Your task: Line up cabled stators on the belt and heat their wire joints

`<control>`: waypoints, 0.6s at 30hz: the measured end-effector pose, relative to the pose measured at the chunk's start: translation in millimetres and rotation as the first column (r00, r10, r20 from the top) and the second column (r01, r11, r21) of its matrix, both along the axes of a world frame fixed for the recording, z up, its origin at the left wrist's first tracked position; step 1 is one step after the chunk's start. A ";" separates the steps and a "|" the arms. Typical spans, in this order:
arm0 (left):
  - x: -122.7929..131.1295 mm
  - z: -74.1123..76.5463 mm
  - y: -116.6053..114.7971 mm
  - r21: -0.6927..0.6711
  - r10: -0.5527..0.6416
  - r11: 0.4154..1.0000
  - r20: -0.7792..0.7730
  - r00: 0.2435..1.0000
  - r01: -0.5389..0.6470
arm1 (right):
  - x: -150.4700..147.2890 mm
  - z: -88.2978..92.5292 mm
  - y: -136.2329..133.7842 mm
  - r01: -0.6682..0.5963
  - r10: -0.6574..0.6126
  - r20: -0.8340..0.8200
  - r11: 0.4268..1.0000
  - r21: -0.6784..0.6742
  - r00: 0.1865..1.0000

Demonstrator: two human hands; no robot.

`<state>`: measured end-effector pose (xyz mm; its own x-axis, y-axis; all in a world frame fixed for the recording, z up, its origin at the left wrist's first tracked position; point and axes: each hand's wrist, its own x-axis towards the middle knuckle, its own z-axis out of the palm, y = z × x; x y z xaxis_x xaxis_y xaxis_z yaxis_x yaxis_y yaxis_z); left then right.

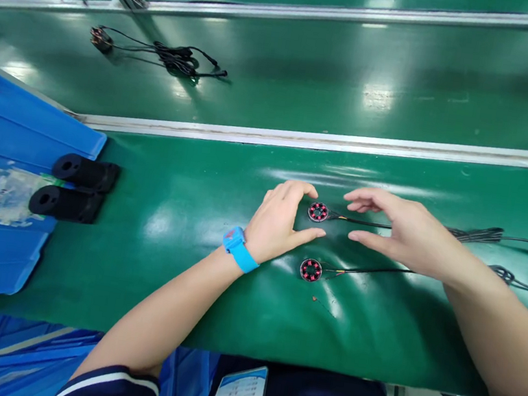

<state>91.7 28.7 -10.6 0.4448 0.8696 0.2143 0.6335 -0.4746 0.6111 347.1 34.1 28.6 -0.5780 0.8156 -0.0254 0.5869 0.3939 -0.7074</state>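
Two small round wound coils with red windings lie on the green mat, the far coil (318, 211) and the near coil (311, 269), each trailing a black cable to the right. My left hand (280, 221), with a blue wristband, curves open around the far coil's left side. My right hand (400, 227) hovers open just right of that coil, over its cable, fingers spread. Neither hand grips anything.
Two black cylindrical parts (76, 188) lie at the left beside blue plastic bins (0, 220). Another coil with a bundled black cable (175, 58) rests on the conveyor belt beyond a metal rail (330, 143). Another person's arm shows at the top left.
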 end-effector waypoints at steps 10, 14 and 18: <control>7.8 -16.5 5.6 0.176 -0.009 0.984 -0.027 1.000 0.013 | -28.9 -36.4 12.0 -0.005 0.004 -0.037 1.000 -0.031 0.999; 6.0 -7.3 -0.2 0.404 0.024 0.914 -0.145 0.989 0.037 | -28.8 -34.7 10.9 0.042 -0.042 -0.040 0.999 -0.001 0.998; 7.1 -4.9 -2.6 0.447 0.045 0.894 -0.169 0.985 0.036 | -27.3 -30.2 11.5 0.031 -0.038 -0.093 0.997 -0.074 0.995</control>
<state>98.8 26.1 -15.5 0.5060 0.7017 0.5016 0.7111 -0.6685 0.2179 319.8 45.6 -1.6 -0.5523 0.8330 -0.0319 0.5282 0.3201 -0.7865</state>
